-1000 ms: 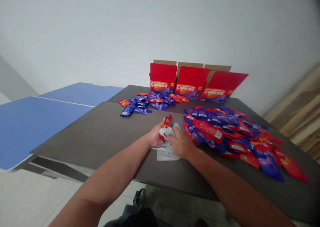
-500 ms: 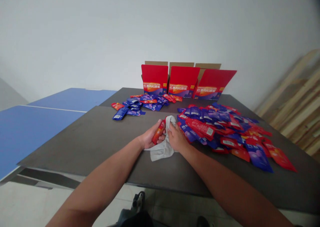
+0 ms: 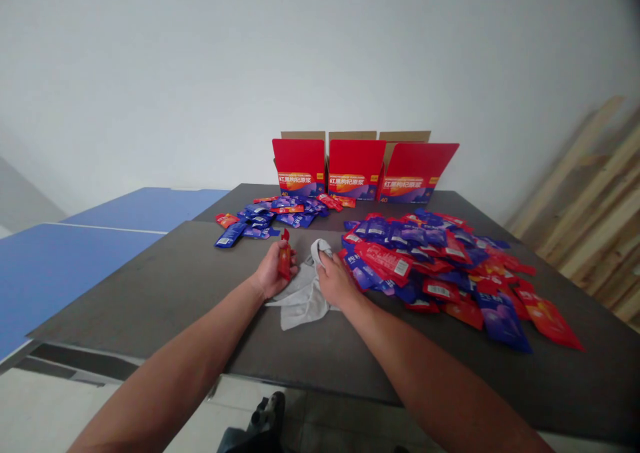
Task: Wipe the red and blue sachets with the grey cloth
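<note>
Red foil pouch [image 3: 285, 261] is in the left hand [image 3: 273, 271], grip curled round it. Right hand's [image 3: 336, 278] grip is bunching a grey cloth [image 3: 303, 303] over the bench [image 3: 170, 293], pouch pile [image 3: 425, 256] beside it, three open cartons [image 3: 354, 173] further back.

Looks like a makeshift packing room tbh, with open cartons [image 3: 353, 173] and heaped pouches [image 3: 425, 256] on a dark table [image 3: 165, 286]. Blue ping-pong-style table [image 3: 95, 253] alongside, wooden planks [image 3: 580, 148] off to the right.
</note>
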The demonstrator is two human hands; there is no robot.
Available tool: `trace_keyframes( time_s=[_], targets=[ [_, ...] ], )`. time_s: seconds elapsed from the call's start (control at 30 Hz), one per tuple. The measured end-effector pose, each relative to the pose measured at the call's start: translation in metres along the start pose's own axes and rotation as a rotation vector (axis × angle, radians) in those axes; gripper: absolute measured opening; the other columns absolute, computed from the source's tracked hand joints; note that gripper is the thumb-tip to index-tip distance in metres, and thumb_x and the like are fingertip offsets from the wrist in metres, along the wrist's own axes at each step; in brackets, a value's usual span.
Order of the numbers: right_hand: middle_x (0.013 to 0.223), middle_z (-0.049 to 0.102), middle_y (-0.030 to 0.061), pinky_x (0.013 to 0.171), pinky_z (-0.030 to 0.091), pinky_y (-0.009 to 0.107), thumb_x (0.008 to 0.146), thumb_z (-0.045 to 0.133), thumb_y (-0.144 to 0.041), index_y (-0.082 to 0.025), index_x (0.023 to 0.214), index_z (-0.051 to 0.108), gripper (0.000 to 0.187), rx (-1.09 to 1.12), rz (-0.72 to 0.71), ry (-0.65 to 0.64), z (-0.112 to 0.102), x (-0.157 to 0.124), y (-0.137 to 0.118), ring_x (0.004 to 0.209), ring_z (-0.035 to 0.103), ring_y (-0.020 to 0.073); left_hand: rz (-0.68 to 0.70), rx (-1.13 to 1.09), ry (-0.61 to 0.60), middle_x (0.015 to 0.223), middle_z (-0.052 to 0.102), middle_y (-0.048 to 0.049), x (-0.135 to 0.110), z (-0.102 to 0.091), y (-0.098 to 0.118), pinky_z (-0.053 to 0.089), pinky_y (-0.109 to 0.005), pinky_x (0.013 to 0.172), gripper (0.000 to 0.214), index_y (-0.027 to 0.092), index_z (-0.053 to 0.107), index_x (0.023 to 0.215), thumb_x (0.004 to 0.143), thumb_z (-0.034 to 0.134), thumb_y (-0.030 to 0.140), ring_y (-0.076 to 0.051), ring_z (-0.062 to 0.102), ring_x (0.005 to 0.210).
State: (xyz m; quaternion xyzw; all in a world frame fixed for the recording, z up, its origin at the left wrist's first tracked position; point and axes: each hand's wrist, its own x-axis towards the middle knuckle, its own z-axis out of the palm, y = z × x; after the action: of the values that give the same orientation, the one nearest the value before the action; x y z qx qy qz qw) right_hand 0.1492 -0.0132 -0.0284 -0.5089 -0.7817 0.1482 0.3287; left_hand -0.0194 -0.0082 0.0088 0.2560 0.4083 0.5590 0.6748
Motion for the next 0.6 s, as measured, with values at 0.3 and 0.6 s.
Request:
trace_keyframes(
  time_s=[0.3,0.6],
  targets=[
    [0.124,0.053,0.015,0.1,0.039,0.035,0.092,0.038,-0.019,-0.015,0.138,0.046,0.047,0.02,-0.032,-0.025,-0.001,0.0,-0.004,0.117,0.049,0.0223,0.411,0.931,-0.251,0.099,0.065,-0.0053,0.033,0.101,0.044,0.043,-0.023,0.07,0.055,0.018,0.06,0.123,0.074,0.072,0.042,-0.018,0.059,0.088],
    [0.128,0.057,0.0094,0.105,0.037,0.042,0.091,0.039,-0.019,-0.023,0.138,0.045,0.047,0.028,-0.117,-0.034,0.007,0.007,-0.003,0.123,0.047,0.0259,0.322,1.316,-0.225,0.124,0.053,-0.0209,0.099,0.19,-0.038,0.029,-0.046,0.102,0.048,0.014,0.062,0.094,0.053,0.085,0.025,-0.043,0.042,0.124]
  ],
)
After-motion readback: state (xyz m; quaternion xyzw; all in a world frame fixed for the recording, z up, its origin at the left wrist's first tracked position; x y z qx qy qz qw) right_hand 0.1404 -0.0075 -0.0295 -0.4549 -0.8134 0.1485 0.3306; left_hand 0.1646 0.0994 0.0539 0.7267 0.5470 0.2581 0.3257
